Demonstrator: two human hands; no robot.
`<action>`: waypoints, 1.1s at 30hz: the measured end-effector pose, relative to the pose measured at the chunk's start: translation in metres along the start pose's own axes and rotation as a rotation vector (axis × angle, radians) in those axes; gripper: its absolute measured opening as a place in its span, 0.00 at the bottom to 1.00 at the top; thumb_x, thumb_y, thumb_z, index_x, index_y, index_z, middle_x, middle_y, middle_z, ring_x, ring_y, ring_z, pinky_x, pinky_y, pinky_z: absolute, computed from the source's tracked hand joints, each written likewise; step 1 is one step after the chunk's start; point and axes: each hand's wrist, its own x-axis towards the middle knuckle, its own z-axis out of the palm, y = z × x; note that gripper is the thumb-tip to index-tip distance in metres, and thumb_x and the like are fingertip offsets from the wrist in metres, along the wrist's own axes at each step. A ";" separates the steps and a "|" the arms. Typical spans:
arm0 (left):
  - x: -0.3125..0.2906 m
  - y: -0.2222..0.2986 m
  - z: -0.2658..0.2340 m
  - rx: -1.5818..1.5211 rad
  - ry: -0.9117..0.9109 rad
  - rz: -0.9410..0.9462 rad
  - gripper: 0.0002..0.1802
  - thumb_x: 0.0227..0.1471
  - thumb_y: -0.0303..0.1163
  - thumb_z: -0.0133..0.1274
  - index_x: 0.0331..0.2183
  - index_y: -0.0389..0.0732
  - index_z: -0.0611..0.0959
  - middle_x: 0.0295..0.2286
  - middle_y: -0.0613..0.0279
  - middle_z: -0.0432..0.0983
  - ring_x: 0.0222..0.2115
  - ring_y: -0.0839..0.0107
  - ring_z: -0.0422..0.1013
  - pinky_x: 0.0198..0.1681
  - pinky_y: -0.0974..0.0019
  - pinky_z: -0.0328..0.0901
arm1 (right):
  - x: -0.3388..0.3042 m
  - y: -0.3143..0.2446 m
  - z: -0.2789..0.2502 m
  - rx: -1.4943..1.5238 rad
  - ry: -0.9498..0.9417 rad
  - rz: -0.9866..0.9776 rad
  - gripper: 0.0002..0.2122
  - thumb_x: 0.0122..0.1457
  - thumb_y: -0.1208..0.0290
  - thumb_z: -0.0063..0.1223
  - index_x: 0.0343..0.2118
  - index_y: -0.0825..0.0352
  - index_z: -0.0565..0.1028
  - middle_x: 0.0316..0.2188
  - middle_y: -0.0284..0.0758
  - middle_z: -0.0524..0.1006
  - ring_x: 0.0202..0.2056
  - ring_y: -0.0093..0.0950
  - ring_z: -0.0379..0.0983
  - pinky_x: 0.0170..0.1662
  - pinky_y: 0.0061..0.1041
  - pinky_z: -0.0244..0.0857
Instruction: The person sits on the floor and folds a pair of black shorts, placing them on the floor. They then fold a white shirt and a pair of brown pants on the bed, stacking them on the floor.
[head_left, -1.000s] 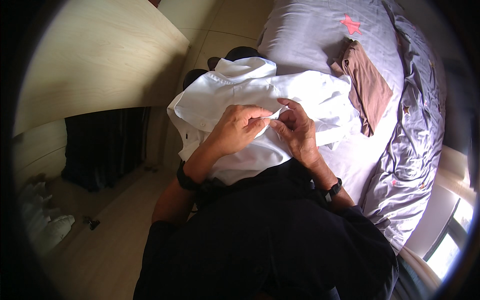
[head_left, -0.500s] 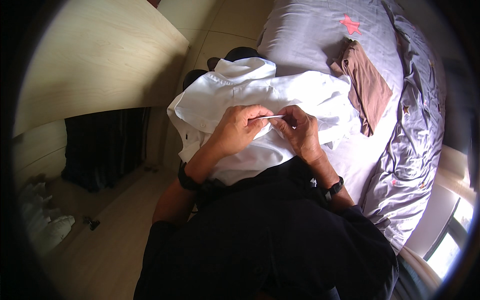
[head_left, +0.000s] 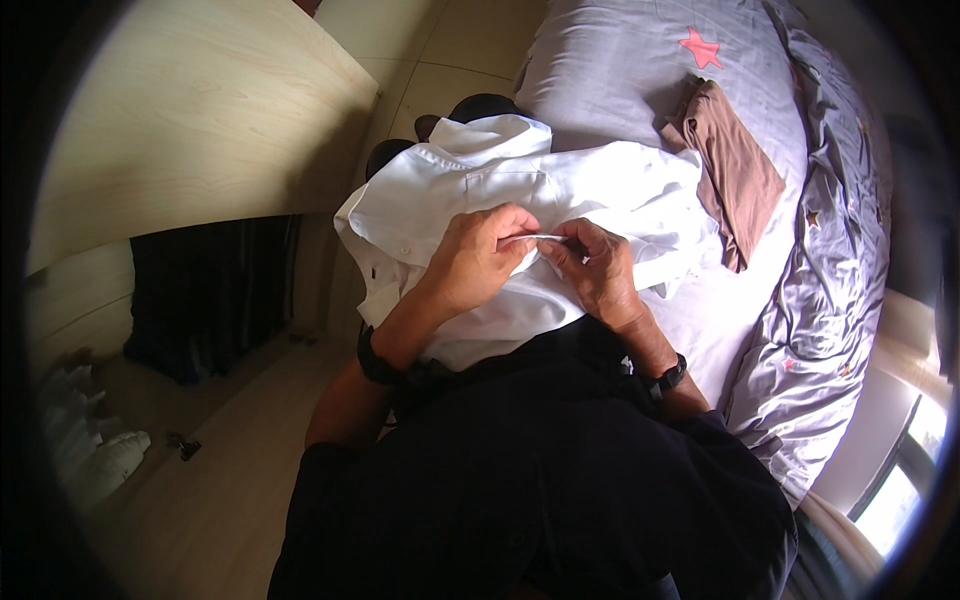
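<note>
A white button-up shirt (head_left: 490, 190) lies spread over my lap and onto the bed's edge, its collar toward the far left. My left hand (head_left: 482, 255) pinches a narrow folded edge of the shirt between thumb and fingers. Close beside it, my right hand (head_left: 595, 265) pinches the same edge, with the strip of white cloth stretched across the small gap between the fingertips. Whether a button sits in the pinch is too small to tell. Part of the shirt is hidden under both hands.
A bed with a pale purple sheet (head_left: 600, 70) is on the right, holding a folded brown garment (head_left: 735, 170) and a bunched quilt (head_left: 810, 330). A light wooden panel (head_left: 200, 110) stands at the left, with dark hanging cloth (head_left: 210, 290) beneath it.
Both hands keep their pinch on the shirt's edge. The fingers have shifted only slightly, the right hand a little to the left.
</note>
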 end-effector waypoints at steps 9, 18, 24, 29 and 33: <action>-0.002 0.009 -0.003 0.141 -0.004 0.029 0.09 0.58 0.29 0.61 0.34 0.31 0.83 0.24 0.57 0.81 0.25 0.75 0.75 0.31 0.68 0.70 | 0.000 0.004 0.002 -0.073 0.064 -0.190 0.09 0.57 0.75 0.67 0.36 0.70 0.76 0.27 0.42 0.80 0.27 0.39 0.78 0.31 0.33 0.70; 0.002 -0.011 0.002 -0.048 0.023 0.015 0.09 0.60 0.30 0.60 0.35 0.32 0.83 0.24 0.66 0.79 0.27 0.81 0.71 0.32 0.72 0.68 | 0.001 0.010 -0.003 0.028 -0.005 -0.111 0.10 0.58 0.76 0.66 0.40 0.70 0.76 0.28 0.41 0.81 0.28 0.35 0.79 0.33 0.31 0.72; 0.003 -0.002 -0.006 0.017 -0.019 0.003 0.10 0.60 0.30 0.60 0.38 0.31 0.84 0.26 0.66 0.79 0.26 0.83 0.69 0.30 0.73 0.65 | 0.003 0.007 -0.002 0.135 -0.034 -0.009 0.12 0.60 0.76 0.64 0.44 0.72 0.75 0.29 0.40 0.81 0.30 0.29 0.80 0.36 0.28 0.74; 0.005 -0.008 -0.005 -0.012 0.027 -0.066 0.12 0.59 0.30 0.61 0.38 0.30 0.83 0.26 0.68 0.78 0.25 0.83 0.67 0.29 0.73 0.65 | 0.002 -0.002 -0.003 0.261 -0.019 0.029 0.13 0.62 0.75 0.64 0.46 0.72 0.73 0.28 0.37 0.80 0.29 0.24 0.78 0.36 0.24 0.72; 0.007 -0.014 -0.006 -0.033 0.021 -0.112 0.13 0.58 0.31 0.62 0.38 0.30 0.83 0.27 0.68 0.79 0.27 0.83 0.68 0.31 0.73 0.66 | -0.002 0.004 -0.003 0.320 -0.052 0.089 0.12 0.61 0.75 0.65 0.45 0.72 0.76 0.28 0.32 0.79 0.30 0.18 0.73 0.35 0.20 0.70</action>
